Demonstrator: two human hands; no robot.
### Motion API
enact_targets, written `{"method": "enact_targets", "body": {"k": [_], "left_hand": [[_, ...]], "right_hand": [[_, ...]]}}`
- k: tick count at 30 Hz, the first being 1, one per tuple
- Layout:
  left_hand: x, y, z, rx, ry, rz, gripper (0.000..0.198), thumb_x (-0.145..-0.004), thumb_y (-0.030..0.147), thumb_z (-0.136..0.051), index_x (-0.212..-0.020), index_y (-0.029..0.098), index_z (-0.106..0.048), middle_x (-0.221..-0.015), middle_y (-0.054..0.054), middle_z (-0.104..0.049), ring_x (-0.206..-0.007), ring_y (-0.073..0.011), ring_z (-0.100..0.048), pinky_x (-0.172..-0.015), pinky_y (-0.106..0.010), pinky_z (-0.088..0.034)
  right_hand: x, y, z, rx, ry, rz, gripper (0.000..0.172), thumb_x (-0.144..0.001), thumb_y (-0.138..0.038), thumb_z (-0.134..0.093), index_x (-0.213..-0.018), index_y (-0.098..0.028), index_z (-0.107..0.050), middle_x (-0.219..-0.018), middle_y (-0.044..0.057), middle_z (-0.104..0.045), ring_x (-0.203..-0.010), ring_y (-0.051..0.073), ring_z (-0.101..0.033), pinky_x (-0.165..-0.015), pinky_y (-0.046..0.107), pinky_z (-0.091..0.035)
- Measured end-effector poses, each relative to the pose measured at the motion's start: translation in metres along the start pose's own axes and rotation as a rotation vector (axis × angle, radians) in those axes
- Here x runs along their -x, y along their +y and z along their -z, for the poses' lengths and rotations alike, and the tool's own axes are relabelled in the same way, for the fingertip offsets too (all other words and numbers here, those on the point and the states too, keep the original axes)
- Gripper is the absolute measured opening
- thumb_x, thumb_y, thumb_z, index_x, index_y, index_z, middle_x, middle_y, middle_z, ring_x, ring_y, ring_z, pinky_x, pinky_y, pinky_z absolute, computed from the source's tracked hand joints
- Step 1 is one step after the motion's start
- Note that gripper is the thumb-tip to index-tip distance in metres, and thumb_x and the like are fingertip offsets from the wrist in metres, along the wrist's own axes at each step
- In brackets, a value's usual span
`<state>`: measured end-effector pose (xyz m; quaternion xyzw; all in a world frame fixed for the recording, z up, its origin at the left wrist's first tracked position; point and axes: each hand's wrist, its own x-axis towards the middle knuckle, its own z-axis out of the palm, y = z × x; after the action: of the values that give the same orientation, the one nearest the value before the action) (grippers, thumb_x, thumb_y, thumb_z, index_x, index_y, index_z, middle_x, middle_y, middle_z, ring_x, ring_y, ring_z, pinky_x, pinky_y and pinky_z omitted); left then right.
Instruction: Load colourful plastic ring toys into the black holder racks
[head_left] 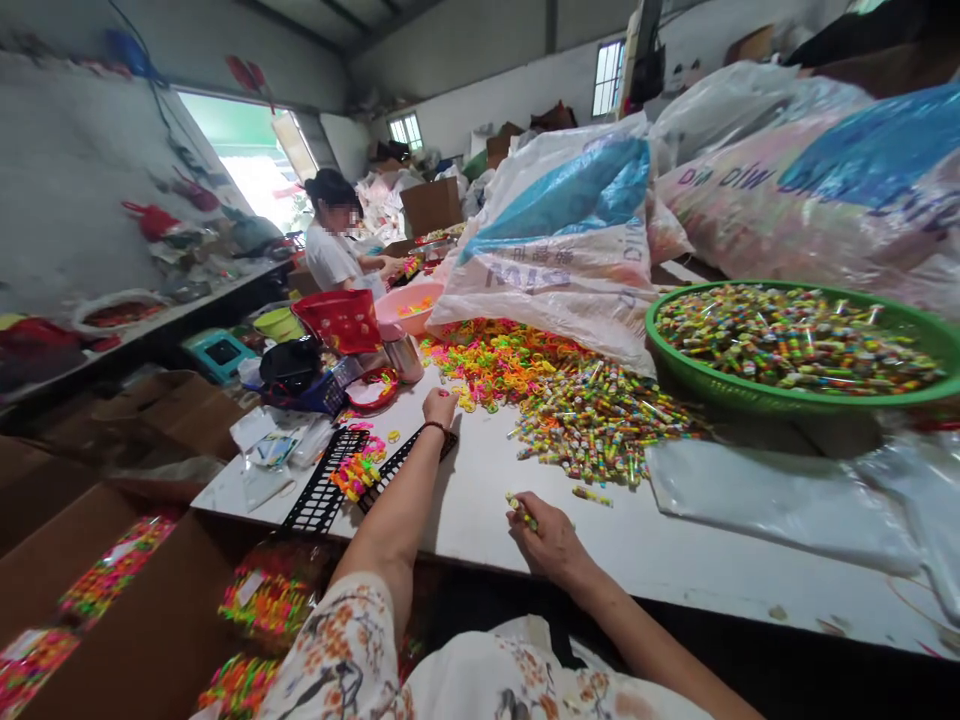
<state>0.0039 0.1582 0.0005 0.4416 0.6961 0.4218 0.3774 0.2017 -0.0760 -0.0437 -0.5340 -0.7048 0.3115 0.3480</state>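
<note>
My left hand (440, 407) is closed at the near left edge of a heap of bright plastic pieces (491, 365) in pink, orange, yellow and green. What its fingers grip, if anything, is too small to make out. Lower on the white table, my right hand (553, 545) is curled round small tubes (523, 512) with yellow-green contents, their ends poking out by the thumb. A loose tube (592, 496) lies just beyond it, in front of a large pile of similar tubes (600, 425). Under my left forearm, bright plastic pieces (358, 474) rest by a black lattice rack (319, 490).
At right stands a green basket (787, 398) full of tubes, with clear plastic bags (772, 505) before it. Big woven sacks (555, 240) rise behind the piles. A co-worker (334, 240) sits at far left. Cardboard boxes (142, 620) with packed bags stand lower left.
</note>
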Motion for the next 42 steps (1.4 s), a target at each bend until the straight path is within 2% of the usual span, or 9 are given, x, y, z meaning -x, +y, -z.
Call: {"method": "enact_targets", "body": {"k": [5,10,17,21,25,31,35,39,42], "left_hand": [[-0.028,-0.001,-0.005,-0.198,-0.041,0.023,0.033,-0.091,0.035,-0.062,-0.117,0.015,-0.059,-0.121,-0.009,-0.06,-0.108,-0.0227,-0.06,-0.092,-0.044,-0.052],[-0.022,-0.016,-0.006,-0.204,-0.076,0.052,0.033,-0.092,0.035,-0.061,-0.119,0.015,-0.059,-0.12,-0.01,-0.059,-0.105,-0.0216,-0.06,-0.089,-0.042,-0.054],[0.013,-0.022,0.008,0.142,-0.165,0.063,0.02,-0.092,0.032,-0.061,-0.096,0.012,-0.059,-0.083,-0.001,-0.059,-0.065,-0.0088,-0.055,-0.057,-0.022,-0.049],[0.037,-0.013,0.016,0.398,-0.283,0.061,0.027,-0.076,0.027,-0.076,-0.076,0.014,-0.052,-0.065,0.003,-0.053,-0.05,-0.0041,-0.043,-0.047,-0.017,-0.035],[0.061,-0.008,0.02,0.545,-0.408,0.083,0.035,-0.063,0.028,-0.084,-0.074,0.014,-0.053,-0.063,0.004,-0.052,-0.05,-0.0029,-0.043,-0.048,-0.016,-0.034],[0.104,-0.014,0.02,0.563,-0.547,0.087,0.041,-0.057,0.035,-0.088,-0.078,0.012,-0.061,-0.061,0.004,-0.055,-0.049,-0.0032,-0.043,-0.048,-0.016,-0.031],[0.138,-0.026,0.018,0.483,-0.615,0.051,0.037,-0.058,0.034,-0.088,-0.074,0.011,-0.064,-0.055,0.004,-0.053,-0.046,-0.0041,-0.041,-0.047,-0.018,-0.029],[0.163,-0.036,0.015,0.379,-0.685,0.057,0.035,-0.062,0.036,-0.086,-0.077,0.01,-0.066,-0.053,0.003,-0.053,-0.046,-0.0053,-0.042,-0.046,-0.019,-0.027],[0.155,-0.028,0.014,0.494,-0.607,0.22,0.033,-0.06,0.028,-0.086,-0.075,0.01,-0.064,-0.053,0.003,-0.053,-0.04,-0.0031,-0.035,-0.041,-0.018,-0.02]], "right_hand": [[0.0,0.005,0.001,-0.042,0.001,-0.001,0.025,-0.094,-0.037,-0.043,-0.102,-0.021,-0.06,-0.08,0.002,-0.066,-0.072,0.017,-0.059,-0.068,0.027,-0.042],[-0.002,0.003,0.001,-0.05,-0.011,-0.022,0.023,-0.093,-0.036,-0.044,-0.099,-0.02,-0.059,-0.078,0.002,-0.065,-0.07,0.017,-0.057,-0.066,0.026,-0.039],[-0.006,0.006,0.0,-0.053,-0.011,-0.043,0.018,-0.091,-0.034,-0.047,-0.095,-0.021,-0.059,-0.075,0.001,-0.065,-0.068,0.017,-0.056,-0.064,0.026,-0.037],[-0.007,0.006,0.001,-0.063,-0.009,-0.044,0.017,-0.09,-0.035,-0.048,-0.093,-0.021,-0.058,-0.075,0.001,-0.064,-0.067,0.017,-0.056,-0.064,0.026,-0.038],[-0.006,0.004,0.001,-0.086,-0.017,-0.047,0.017,-0.09,-0.035,-0.047,-0.091,-0.021,-0.057,-0.073,0.0,-0.063,-0.065,0.016,-0.053,-0.063,0.026,-0.037],[-0.006,0.004,0.0,-0.368,0.122,-0.189,0.029,-0.081,-0.046,-0.062,-0.074,-0.021,-0.049,-0.061,-0.005,-0.05,-0.056,0.012,-0.042,-0.054,0.024,-0.033],[-0.013,-0.003,0.005,-0.758,0.201,-0.378,0.046,-0.071,-0.056,-0.072,-0.094,-0.02,-0.055,-0.059,-0.009,-0.045,-0.047,0.008,-0.036,-0.046,0.022,-0.03],[-0.014,-0.01,0.007,-0.795,0.157,-0.443,0.047,-0.068,-0.058,-0.075,-0.087,-0.018,-0.059,-0.061,-0.005,-0.052,-0.049,0.009,-0.041,-0.045,0.022,-0.034],[-0.012,-0.007,-0.002,-0.743,0.158,-0.421,0.042,-0.074,-0.059,-0.069,-0.079,-0.019,-0.058,-0.061,-0.003,-0.055,-0.05,0.011,-0.045,-0.047,0.023,-0.036]]}}
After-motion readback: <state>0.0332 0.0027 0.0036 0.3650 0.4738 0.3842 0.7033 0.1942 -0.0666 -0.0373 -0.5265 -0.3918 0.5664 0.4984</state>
